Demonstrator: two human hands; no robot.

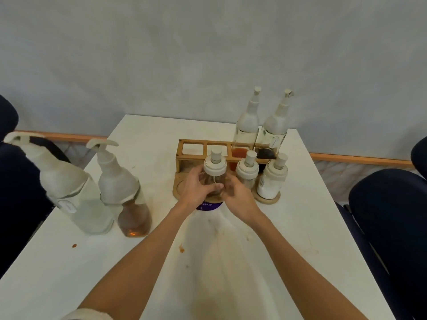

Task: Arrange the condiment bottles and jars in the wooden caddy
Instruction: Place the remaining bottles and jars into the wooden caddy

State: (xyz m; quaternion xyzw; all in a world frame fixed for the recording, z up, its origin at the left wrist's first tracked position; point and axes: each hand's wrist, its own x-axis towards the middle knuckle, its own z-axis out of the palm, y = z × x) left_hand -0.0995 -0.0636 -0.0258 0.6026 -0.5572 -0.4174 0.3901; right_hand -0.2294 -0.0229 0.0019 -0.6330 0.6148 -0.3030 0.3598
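Head view showed the left hand (198,188) and right hand (238,197) both curled around a clear glass jar with a cream lid (213,168), held at the second front ring from the left of the wooden caddy (193,142). Two cream-capped glass pump bottles (124,188) stood well left on the white table (300,227).

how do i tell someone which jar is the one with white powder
Find the wooden caddy at the far side of the white table. Three short pump-lid jars line its front; take the right-end jar. It alone holds white powder; the middle jar and the held jar, gripped by the left hand and right hand, look brownish.
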